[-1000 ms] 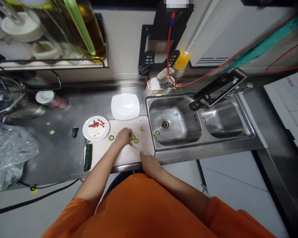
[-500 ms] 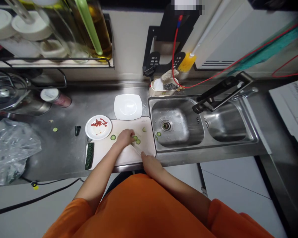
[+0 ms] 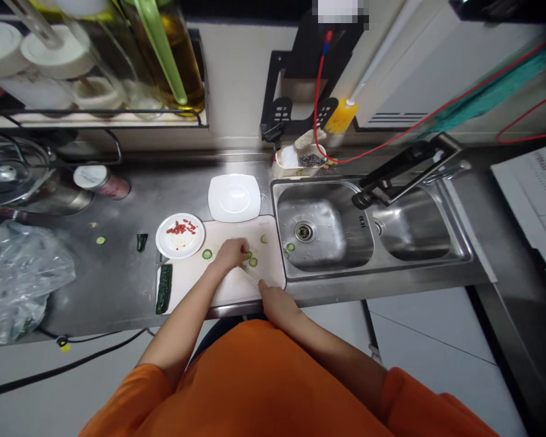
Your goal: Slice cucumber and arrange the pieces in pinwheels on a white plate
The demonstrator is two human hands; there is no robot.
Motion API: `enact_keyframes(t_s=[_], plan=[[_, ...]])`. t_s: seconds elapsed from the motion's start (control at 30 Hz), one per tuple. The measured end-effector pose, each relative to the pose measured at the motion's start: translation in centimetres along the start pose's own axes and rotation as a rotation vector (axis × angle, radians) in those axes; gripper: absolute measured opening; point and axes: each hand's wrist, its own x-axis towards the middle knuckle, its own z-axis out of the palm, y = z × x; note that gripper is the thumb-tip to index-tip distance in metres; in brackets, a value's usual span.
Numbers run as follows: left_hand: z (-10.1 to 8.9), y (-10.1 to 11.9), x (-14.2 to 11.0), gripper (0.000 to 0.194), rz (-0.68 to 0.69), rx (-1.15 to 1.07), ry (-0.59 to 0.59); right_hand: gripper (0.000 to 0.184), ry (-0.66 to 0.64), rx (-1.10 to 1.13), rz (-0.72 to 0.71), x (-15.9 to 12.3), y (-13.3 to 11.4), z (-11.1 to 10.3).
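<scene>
My left hand [image 3: 232, 254] rests on the white cutting board [image 3: 227, 294], its fingers curled around a piece of cucumber [image 3: 248, 255] that they mostly cover. In my closed right hand [image 3: 275, 298] is the handle of a knife [image 3: 249, 276]; the blade points up and left, low over the board beneath the left fingers. A loose cucumber slice [image 3: 253, 262] lies right of the fingertips. Another round slice [image 3: 207, 254] is left of the hand, and a pale end piece [image 3: 264, 239] sits near the board's right side. A length of dark green cucumber [image 3: 164, 289] lies along the left edge.
A small plate [image 3: 180, 252] with red bits overlaps the board's corner. Behind it stands a white square plate [image 3: 235, 197]. Right is a double sink [image 3: 323, 224] with a black faucet [image 3: 382, 176]. A cucumber end [image 3: 141, 242] and plastic bag [image 3: 25, 279] lie left.
The view has shifted slightly. My left fingers have curled a little more over the cucumber at the knife. My right hand keeps its hold on the knife at nearly the same spot.
</scene>
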Motion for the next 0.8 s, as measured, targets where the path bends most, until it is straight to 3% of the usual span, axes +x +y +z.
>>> enact_keyframes(t_s=[0.17, 0.3, 0.6, 0.8], plan=[[-1.1, -2.1, -1.9, 0.008, -0.191, -0.148, 0.234, 0.04, -0.005, 0.014, -0.008, 0.1, 0.3, -0.1], [-0.8, -3.9, -3.2, 0.013, -0.254, -0.268, 0.282, 0.042, 0.028, 0.018, 0.011, 0.4, 0.6, -0.2], [1.2, -4.4, -4.6, 0.015, -0.087, 0.028, 0.426, 0.045, 0.048, -0.004, 0.008, 1.5, 0.6, -0.4], [2.5, -4.9, -5.1, 0.022, -0.086, 0.058, 0.505, 0.048, 0.076, -0.004, -0.034, 1.6, -0.2, -0.2]])
